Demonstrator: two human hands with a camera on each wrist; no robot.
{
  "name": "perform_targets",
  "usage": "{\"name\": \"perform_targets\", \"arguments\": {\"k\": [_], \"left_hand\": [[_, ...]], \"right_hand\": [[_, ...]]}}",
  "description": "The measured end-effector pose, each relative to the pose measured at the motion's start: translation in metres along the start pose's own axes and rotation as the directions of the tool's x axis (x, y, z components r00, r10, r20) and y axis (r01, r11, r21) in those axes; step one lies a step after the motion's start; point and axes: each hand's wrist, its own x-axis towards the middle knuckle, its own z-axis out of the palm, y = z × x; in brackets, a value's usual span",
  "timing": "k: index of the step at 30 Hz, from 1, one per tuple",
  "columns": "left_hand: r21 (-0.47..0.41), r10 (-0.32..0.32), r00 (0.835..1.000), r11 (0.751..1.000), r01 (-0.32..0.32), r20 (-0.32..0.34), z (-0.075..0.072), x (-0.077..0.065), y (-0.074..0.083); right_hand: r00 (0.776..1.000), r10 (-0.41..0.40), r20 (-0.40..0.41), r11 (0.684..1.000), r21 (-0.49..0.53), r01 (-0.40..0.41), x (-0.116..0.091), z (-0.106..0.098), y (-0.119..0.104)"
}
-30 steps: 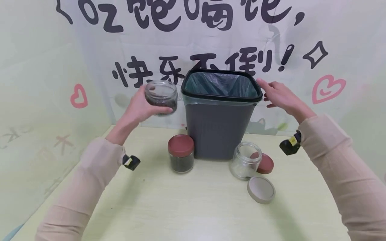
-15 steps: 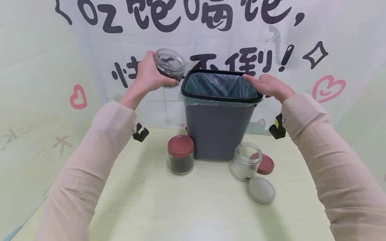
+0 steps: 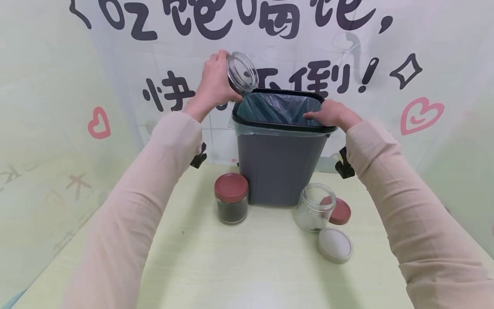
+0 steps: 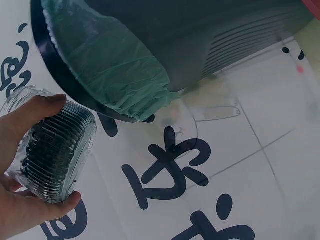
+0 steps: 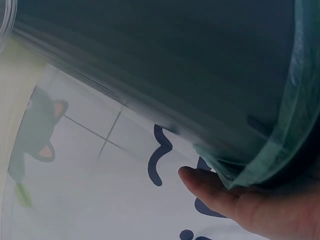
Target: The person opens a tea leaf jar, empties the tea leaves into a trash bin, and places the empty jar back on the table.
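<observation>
In the head view my left hand (image 3: 216, 81) grips an open glass jar (image 3: 242, 73) by its side. The jar is tilted, its mouth turned toward the bin, just above the left part of the rim. Dark contents show through the ribbed glass (image 4: 52, 152) in the left wrist view. A dark grey trash bin (image 3: 279, 167) with a black rim and a greenish plastic liner stands at the back of the table. My right hand (image 3: 332, 113) holds the bin's right rim, one digit reaching inside over the liner. Another finger (image 5: 207, 192) lies along the outside in the right wrist view.
A jar with a red lid (image 3: 231, 197) and dark contents stands at the bin's front left. An open, nearly empty glass jar (image 3: 314, 210) is at its front right, beside a red lid (image 3: 340, 212) and a grey lid (image 3: 335, 245). A printed sheet (image 3: 173, 56) hangs behind.
My left hand has raised the jar, carried it right to the bin's rim and tipped it further. From beside the bin, my right hand has come in and taken hold of the rim.
</observation>
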Motion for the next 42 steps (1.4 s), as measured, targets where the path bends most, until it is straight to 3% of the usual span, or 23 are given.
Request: {"name": "perform_targets", "arguments": {"k": [7, 14, 23, 26, 30, 36, 42], "left_hand": [[0.102, 0.103, 0.995, 0.989, -0.104, 0.01, 0.01, 0.004, 0.004], [0.22, 0.22, 0.975, 0.95, -0.222, 0.037, 0.018, 0.005, 0.004], [0.374, 0.365, 0.93, 0.858, -0.351, 0.037, 0.026, 0.008, 0.005], [0.44, 0.405, 0.913, 0.812, -0.384, 0.05, 0.028, 0.009, 0.006], [0.501, 0.442, 0.894, 0.76, -0.414, 0.067, 0.029, 0.009, 0.008], [0.535, 0.478, 0.875, 0.721, -0.441, 0.078, 0.03, 0.011, 0.012], [0.599, 0.514, 0.852, 0.654, -0.463, 0.097, 0.03, 0.011, 0.014]], "right_hand": [[0.998, 0.023, -0.062, 1.0, 0.007, -0.023, 0.002, 0.005, -0.001], [0.989, -0.008, -0.15, 0.999, -0.044, 0.001, 0.0, 0.01, 0.001], [0.979, 0.014, -0.204, 0.999, -0.033, -0.021, -0.003, 0.012, 0.0], [0.977, 0.029, -0.213, 0.999, -0.021, -0.035, -0.003, 0.012, -0.001], [0.974, 0.042, -0.224, 0.999, -0.012, -0.046, -0.002, 0.013, -0.001], [0.974, 0.058, -0.218, 0.998, -0.01, -0.062, -0.002, 0.012, -0.001], [0.974, 0.081, -0.212, 0.997, 0.023, -0.077, -0.001, 0.013, -0.001]]}}
